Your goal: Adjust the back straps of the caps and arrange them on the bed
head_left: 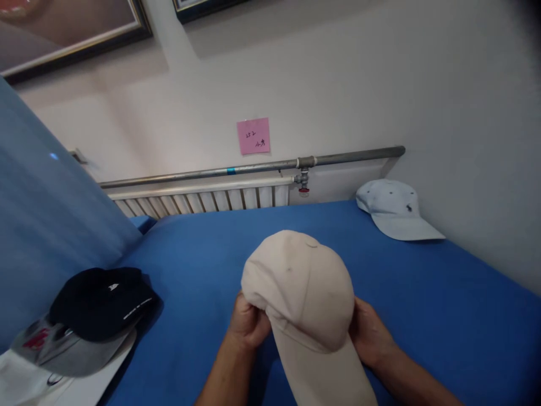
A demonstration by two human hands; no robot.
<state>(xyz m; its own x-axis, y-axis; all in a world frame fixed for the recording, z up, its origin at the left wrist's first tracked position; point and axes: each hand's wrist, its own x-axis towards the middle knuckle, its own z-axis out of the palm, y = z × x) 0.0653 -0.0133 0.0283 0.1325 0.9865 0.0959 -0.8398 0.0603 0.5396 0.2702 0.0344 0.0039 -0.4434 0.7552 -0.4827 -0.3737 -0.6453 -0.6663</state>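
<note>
A beige baseball cap (304,287) is held up over the blue-covered bed (198,270), its brim pointing down toward me. My left hand (249,320) grips the cap's lower edge on the left, fingers curled and partly hidden under it. On the opposite side my right hand (369,332) is closed on the edge near the brim, with its fingertips hidden behind the fabric. A light blue cap (391,206) with a small dark emblem lies at the bed's far right, against the wall.
At the left, a black cap (101,304) rests on a grey cap (80,352), with a white cap (25,378) beneath. A blue curtain (46,208) hangs beside them. Behind the bed are a radiator (211,200), a metal pipe (359,155) and a pink note (253,135).
</note>
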